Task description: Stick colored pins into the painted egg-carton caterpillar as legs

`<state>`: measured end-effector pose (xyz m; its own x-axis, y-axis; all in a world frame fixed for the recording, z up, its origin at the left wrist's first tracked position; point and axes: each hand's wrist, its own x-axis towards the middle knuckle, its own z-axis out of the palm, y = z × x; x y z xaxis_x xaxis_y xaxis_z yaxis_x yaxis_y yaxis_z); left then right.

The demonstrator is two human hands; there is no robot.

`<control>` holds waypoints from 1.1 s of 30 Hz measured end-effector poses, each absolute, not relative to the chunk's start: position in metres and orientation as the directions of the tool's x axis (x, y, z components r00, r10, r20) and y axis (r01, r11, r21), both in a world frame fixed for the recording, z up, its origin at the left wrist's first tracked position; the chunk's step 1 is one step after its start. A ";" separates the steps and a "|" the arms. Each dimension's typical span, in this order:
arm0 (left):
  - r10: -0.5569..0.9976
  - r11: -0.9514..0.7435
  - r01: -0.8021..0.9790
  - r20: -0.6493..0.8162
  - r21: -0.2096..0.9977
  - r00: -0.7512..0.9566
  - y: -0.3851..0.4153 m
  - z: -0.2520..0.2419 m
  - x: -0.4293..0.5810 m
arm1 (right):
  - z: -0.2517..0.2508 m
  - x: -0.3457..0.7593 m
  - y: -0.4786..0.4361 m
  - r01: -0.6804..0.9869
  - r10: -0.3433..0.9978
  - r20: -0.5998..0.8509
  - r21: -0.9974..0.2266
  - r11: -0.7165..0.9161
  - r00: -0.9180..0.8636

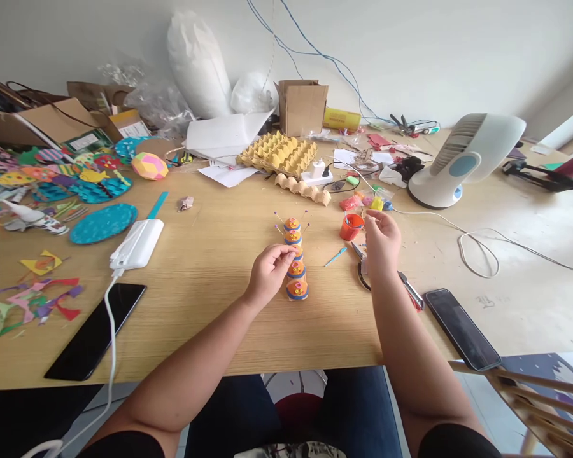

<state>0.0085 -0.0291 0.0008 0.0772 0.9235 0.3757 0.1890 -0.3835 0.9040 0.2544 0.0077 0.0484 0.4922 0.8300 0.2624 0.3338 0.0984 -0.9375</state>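
A caterpillar made from a strip of egg carton (297, 289) lies lengthwise in front of me, its humps orange with blue bands and small yellow and pink details. Thin pin-like sticks with dark tips stand out from its far end. My left hand (270, 273) is closed in a pinch over the middle hump; whatever sits between the fingertips is too small to tell. Just right of a small red cup (349, 228), my right hand (384, 240) is raised with thumb and fingers pinched together, and I cannot make out what they hold. Scissors (361, 267) lie partly behind the right forearm.
A utility knife (410, 291) and a phone (463, 329) lie to the right, below a white fan (463, 162). On the left are a power bank (137, 244), a black tablet-like device (95, 334) and paper scraps. Egg cartons (279, 154) sit at the back.
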 end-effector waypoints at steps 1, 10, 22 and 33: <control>0.926 -0.377 0.200 0.369 0.904 0.077 -0.030 0.002 0.009 | 0.057 0.261 0.011 0.438 0.849 0.245 -0.899 0.018 0.468; 0.928 -0.372 0.178 0.365 0.911 0.069 -0.033 0.007 0.011 | 0.090 0.277 0.071 0.954 0.959 -0.110 -0.124 -0.273 0.261; 0.933 -0.361 0.167 0.355 0.918 0.061 -0.033 0.010 0.010 | 0.085 0.274 0.086 0.955 0.956 -0.130 -0.099 -0.278 0.264; 0.941 -0.339 0.149 0.336 0.929 0.047 -0.033 0.011 0.010 | 0.061 0.232 -0.009 -0.047 0.965 0.069 -0.995 0.084 0.254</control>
<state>0.0096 -0.0329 0.0111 0.0475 0.9406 0.3362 0.1493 -0.3395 0.9287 0.2322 -0.0085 0.0609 0.2545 0.9646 0.0694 -0.0470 0.0840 -0.9954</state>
